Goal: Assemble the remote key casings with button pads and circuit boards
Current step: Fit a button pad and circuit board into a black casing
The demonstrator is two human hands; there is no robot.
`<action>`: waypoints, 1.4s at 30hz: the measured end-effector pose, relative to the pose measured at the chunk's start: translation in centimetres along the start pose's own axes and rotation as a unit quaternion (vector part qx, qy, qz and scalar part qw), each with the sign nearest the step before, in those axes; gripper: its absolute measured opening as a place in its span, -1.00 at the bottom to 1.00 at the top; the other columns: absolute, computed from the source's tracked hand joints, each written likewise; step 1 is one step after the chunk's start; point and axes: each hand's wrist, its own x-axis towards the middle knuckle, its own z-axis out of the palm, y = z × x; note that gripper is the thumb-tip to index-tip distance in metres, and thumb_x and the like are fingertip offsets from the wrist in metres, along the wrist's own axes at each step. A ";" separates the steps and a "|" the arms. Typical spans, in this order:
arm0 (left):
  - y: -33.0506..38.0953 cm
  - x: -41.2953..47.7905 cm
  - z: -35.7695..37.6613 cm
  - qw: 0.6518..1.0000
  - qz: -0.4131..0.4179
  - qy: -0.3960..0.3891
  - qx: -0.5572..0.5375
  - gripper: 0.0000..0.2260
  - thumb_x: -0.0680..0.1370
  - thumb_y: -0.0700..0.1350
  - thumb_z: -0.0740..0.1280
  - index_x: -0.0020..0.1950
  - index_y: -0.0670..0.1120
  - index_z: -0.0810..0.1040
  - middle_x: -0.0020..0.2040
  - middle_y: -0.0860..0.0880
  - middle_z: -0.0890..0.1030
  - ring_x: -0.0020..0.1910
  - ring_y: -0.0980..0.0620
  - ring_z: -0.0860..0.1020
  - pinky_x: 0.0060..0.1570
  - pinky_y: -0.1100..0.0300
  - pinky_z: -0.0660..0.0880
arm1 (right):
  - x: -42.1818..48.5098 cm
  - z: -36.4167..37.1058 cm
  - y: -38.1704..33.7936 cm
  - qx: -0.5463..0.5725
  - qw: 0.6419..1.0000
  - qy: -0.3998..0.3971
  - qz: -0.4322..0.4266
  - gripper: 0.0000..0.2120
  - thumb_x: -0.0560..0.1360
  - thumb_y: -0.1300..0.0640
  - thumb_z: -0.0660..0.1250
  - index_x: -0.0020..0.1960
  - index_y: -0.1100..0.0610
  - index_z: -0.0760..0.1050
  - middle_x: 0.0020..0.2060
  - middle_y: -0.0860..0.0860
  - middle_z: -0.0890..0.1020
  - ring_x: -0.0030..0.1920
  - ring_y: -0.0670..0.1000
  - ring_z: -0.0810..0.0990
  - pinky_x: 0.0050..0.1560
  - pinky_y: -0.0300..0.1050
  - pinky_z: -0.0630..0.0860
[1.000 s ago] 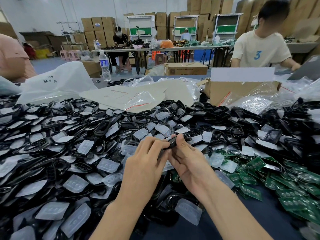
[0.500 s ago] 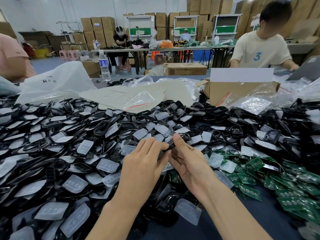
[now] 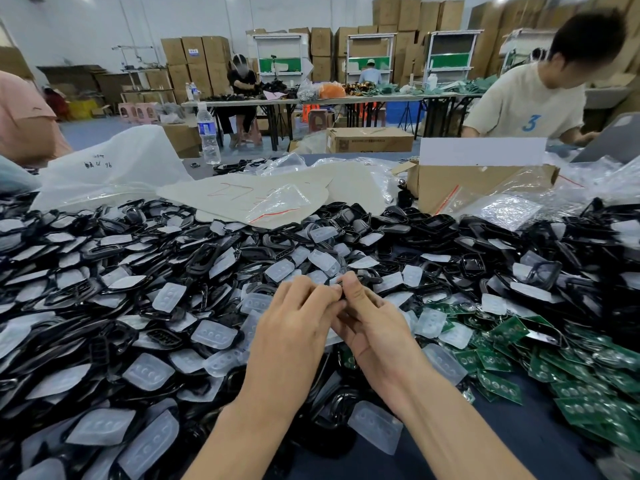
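Observation:
My left hand (image 3: 294,327) and my right hand (image 3: 374,327) meet at the table's middle, both gripping one black key casing (image 3: 343,295) that is mostly hidden between my fingers and thumbs. Around them lies a big heap of black casings (image 3: 207,258) mixed with translucent white button pads (image 3: 214,336). Green circuit boards (image 3: 498,384) are piled at the right, close to my right forearm.
A cardboard box (image 3: 460,188) and clear plastic bags (image 3: 498,209) stand behind the heap at right. A white bag (image 3: 114,168) and a water bottle (image 3: 207,133) are at back left. A person in a cream shirt (image 3: 530,102) sits opposite; another sleeve (image 3: 24,119) shows far left.
My fingers have closed tighter over the casing, which now shows less. Both hands stay in the same place.

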 end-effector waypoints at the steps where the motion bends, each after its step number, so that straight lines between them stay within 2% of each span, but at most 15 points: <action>1: 0.1 0.0 0.1 1.000 0.001 0.005 -0.001 -0.85 0.62 -0.06 0.30 0.01 -0.10 0.61 -0.10 0.05 0.52 -0.11 0.05 0.48 -0.18 0.16 0.47 | 0.0 0.0 0.0 0.003 1.000 -0.001 -0.002 -0.60 0.35 -0.03 0.50 0.01 0.25 0.59 -0.18 0.12 0.64 -0.20 -0.03 0.66 -0.16 -0.23 0.62; 4: 0.5 0.1 0.2 0.998 -0.035 0.006 -0.054 -0.86 0.62 -0.04 0.35 0.02 -0.09 0.62 -0.05 0.06 0.56 -0.06 0.07 0.55 -0.08 0.21 0.51 | 0.1 -0.2 -0.3 0.005 1.000 -0.011 -0.011 -0.67 0.41 0.01 0.49 0.01 0.24 0.57 -0.09 0.18 0.64 -0.12 0.02 0.67 -0.10 -0.20 0.63; 6: 1.0 0.3 -0.1 0.979 -0.125 -0.004 -0.159 -0.85 0.58 0.05 0.35 0.05 0.01 0.63 -0.01 0.13 0.59 -0.02 0.11 0.60 -0.03 0.32 0.51 | 0.2 -0.4 -0.6 -0.002 0.999 -0.014 -0.029 -0.69 0.40 0.00 0.50 -0.02 0.23 0.62 -0.03 0.19 0.68 -0.04 0.06 0.69 -0.05 -0.15 0.65; 8: 1.2 0.6 -0.5 0.916 -0.261 -0.028 -0.302 -0.85 0.55 0.14 0.35 0.03 0.12 0.62 -0.05 0.10 0.65 -0.06 0.16 0.63 -0.07 0.35 0.52 | 0.3 -0.4 -1.1 -0.016 0.998 -0.019 -0.057 -0.73 0.35 -0.05 0.53 -0.08 0.12 0.72 0.01 0.16 0.72 0.02 0.05 0.71 -0.02 -0.17 0.65; 11: 1.0 1.2 -0.8 0.751 -0.422 -0.054 -0.504 -0.66 0.45 0.15 0.40 -0.01 -0.11 0.63 -0.20 -0.04 0.65 -0.25 0.05 0.59 -0.23 0.27 0.55 | 0.3 -0.6 -1.4 -0.058 0.992 -0.044 -0.107 -0.60 0.30 -0.15 0.60 0.03 0.06 0.71 0.08 0.13 0.72 0.08 0.03 0.71 0.03 -0.24 0.59; 13: 1.0 1.6 -1.0 0.660 -0.470 -0.077 -0.580 -0.70 0.44 0.09 0.41 -0.09 -0.15 0.69 -0.23 -0.11 0.60 -0.32 0.05 0.53 -0.32 0.25 0.53 | 0.3 -0.6 -1.4 -0.105 0.984 -0.068 -0.124 -0.53 0.33 -0.21 0.58 0.11 0.05 0.67 0.11 0.10 0.72 0.13 0.05 0.69 0.10 -0.22 0.58; 15: 1.1 1.8 -1.1 0.624 -0.483 -0.102 -0.606 -0.75 0.44 0.06 0.41 -0.13 -0.10 0.74 -0.25 -0.10 0.59 -0.36 0.08 0.52 -0.38 0.27 0.50 | 0.2 -0.6 -1.4 -0.143 0.977 -0.079 -0.135 -0.55 0.36 -0.24 0.56 0.12 -0.01 0.66 0.12 0.07 0.72 0.18 0.06 0.68 0.17 -0.20 0.56; 18: 0.9 1.8 -1.2 0.598 -0.494 -0.115 -0.620 -0.75 0.45 0.04 0.42 -0.09 -0.11 0.75 -0.26 -0.09 0.60 -0.38 0.09 0.51 -0.42 0.27 0.49 | 0.0 -0.7 -1.7 -0.165 0.971 -0.092 -0.144 -0.62 0.39 -0.21 0.54 0.14 -0.10 0.64 0.12 0.05 0.72 0.19 0.03 0.67 0.18 -0.25 0.54; 23: 0.8 1.7 -1.1 0.608 -0.483 -0.078 -0.626 -0.76 0.45 0.00 0.42 -0.07 -0.13 0.76 -0.33 -0.04 0.55 -0.41 0.13 0.47 -0.44 0.32 0.45 | -0.2 -0.7 -1.8 -0.166 0.969 -0.127 -0.133 -0.56 0.35 -0.22 0.56 0.18 -0.14 0.61 0.15 0.07 0.71 0.22 0.06 0.65 0.30 -0.18 0.51; 27: 0.5 1.5 -0.9 0.638 -0.458 -0.051 -0.617 -0.72 0.42 0.04 0.45 -0.07 -0.16 0.72 -0.33 -0.06 0.56 -0.39 0.12 0.46 -0.40 0.32 0.45 | -0.1 -0.8 -1.8 -0.147 0.971 -0.142 -0.127 -0.46 0.39 -0.17 0.55 0.27 0.01 0.53 0.22 0.11 0.67 0.19 0.10 0.65 0.22 -0.14 0.54; 28: 0.5 1.4 -0.9 0.661 -0.451 -0.042 -0.599 -0.70 0.41 0.07 0.46 -0.10 -0.16 0.70 -0.33 -0.07 0.56 -0.39 0.11 0.46 -0.40 0.31 0.45 | -0.1 -0.8 -1.8 -0.132 0.972 -0.148 -0.124 -0.46 0.40 -0.13 0.55 0.29 0.05 0.52 0.23 0.13 0.66 0.18 0.10 0.66 0.21 -0.14 0.54; 32: 0.6 1.3 -1.2 0.800 -0.384 -0.029 -0.461 -0.71 0.50 0.12 0.39 -0.24 -0.09 0.60 -0.35 -0.04 0.58 -0.39 0.11 0.48 -0.36 0.33 0.45 | -0.2 -0.8 -2.0 -0.087 0.978 -0.147 -0.117 -0.57 0.50 0.01 0.47 0.31 0.12 0.51 0.23 0.13 0.66 0.21 0.09 0.65 0.10 -0.18 0.58; 35: 0.9 1.3 -1.4 0.849 -0.331 -0.023 -0.411 -0.72 0.55 0.10 0.34 -0.21 -0.09 0.57 -0.38 0.04 0.55 -0.39 0.13 0.47 -0.33 0.35 0.43 | -0.2 -0.8 -2.2 -0.088 0.979 -0.131 -0.128 -0.63 0.50 0.00 0.40 0.27 0.10 0.55 0.21 0.13 0.67 0.21 0.10 0.65 0.05 -0.16 0.61; 39: 0.8 1.5 -1.6 0.851 -0.320 -0.009 -0.415 -0.74 0.54 0.10 0.32 -0.16 -0.09 0.58 -0.35 0.02 0.57 -0.35 0.11 0.50 -0.28 0.32 0.47 | -0.4 -0.6 -2.2 -0.071 0.979 -0.135 -0.138 -0.69 0.52 -0.03 0.35 0.24 -0.02 0.62 0.23 0.15 0.66 0.21 0.16 0.65 0.07 -0.11 0.62; 42: 0.4 1.5 -1.6 0.820 -0.342 -0.027 -0.458 -0.77 0.51 0.12 0.35 -0.22 -0.01 0.60 -0.33 0.00 0.57 -0.35 0.09 0.51 -0.29 0.32 0.48 | -0.5 -0.5 -2.3 -0.086 0.975 -0.140 -0.152 -0.68 0.54 -0.05 0.31 0.26 -0.05 0.60 0.24 0.14 0.65 0.21 0.17 0.66 0.10 -0.12 0.61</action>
